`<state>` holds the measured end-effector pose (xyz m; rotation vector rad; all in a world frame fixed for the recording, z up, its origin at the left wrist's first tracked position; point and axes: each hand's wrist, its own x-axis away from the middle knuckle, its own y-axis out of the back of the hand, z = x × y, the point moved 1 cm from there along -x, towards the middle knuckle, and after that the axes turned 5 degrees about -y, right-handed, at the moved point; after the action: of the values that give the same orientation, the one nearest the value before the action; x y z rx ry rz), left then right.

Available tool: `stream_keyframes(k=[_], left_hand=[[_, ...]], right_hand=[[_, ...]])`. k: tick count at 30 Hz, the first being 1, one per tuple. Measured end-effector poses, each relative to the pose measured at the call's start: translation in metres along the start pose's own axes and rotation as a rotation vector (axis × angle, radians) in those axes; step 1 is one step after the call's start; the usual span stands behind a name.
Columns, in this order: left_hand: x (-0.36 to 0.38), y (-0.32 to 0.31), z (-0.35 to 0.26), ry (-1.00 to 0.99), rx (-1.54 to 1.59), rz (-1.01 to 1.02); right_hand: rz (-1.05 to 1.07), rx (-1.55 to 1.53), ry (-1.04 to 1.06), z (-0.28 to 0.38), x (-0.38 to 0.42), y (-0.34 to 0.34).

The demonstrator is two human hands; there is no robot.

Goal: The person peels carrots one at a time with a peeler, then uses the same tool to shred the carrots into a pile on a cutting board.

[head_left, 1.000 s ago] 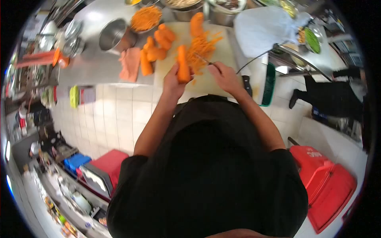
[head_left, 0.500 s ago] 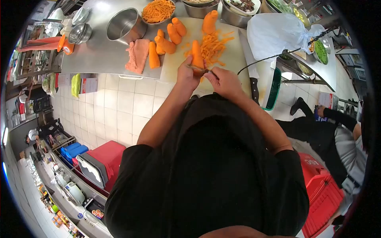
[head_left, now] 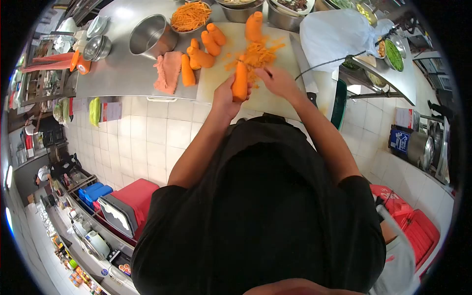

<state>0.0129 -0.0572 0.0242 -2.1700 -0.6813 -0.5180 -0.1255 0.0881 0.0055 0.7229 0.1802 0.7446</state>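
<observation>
My left hand (head_left: 227, 96) is wrapped round the lower part of a peeled carrot (head_left: 240, 83), which points away from me over the cutting board (head_left: 214, 91). My right hand (head_left: 278, 81) is closed on what looks like a peeler, mostly hidden by the fingers; its thin blade end lies across the carrot near the far tip. Just beyond the hands is a heap of carrot peelings (head_left: 259, 54). Another carrot (head_left: 253, 27) stands at the back of the board, and several whole carrots (head_left: 201, 58) lie on and beside its left edge.
A pink cloth (head_left: 166, 72), an empty steel pot (head_left: 152, 35) and a bowl of shredded carrot (head_left: 191, 15) sit left and behind. At the right are a large knife (head_left: 306, 73), a white plastic bag (head_left: 334, 37) and a green bin (head_left: 339, 105). A person in grey stands at lower right.
The peeler has gone from the near end of the carrot to its far tip, with my right hand moving forward. The person at right has moved nearer, behind my right side.
</observation>
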Motion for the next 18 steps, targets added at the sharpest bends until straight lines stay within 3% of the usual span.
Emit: stream_keyframes(k=[2, 5, 12, 16, 18], left_hand=[[0.008, 0.006, 0.007, 0.027, -0.021, 0.052], [0.014, 0.009, 0.008, 0.015, -0.035, 0.094], [-0.009, 0.03, 0.008, -0.027, 0.098, -0.049], [-0.009, 0.017, 0.006, -0.089, 0.242, -0.148], [-0.01, 0.016, 0.006, -0.088, 0.254, -0.09]], right_hand=[[0.002, 0.063, -0.089, -0.026, -0.021, -0.003], [-0.002, -0.084, -0.222, -0.032, -0.019, 0.002], [0.04, -0.2, -0.01, 0.032, 0.055, 0.002], [0.062, -0.111, 0.09, 0.048, 0.068, -0.001], [0.041, -0.046, 0.143, 0.052, 0.069, -0.001]])
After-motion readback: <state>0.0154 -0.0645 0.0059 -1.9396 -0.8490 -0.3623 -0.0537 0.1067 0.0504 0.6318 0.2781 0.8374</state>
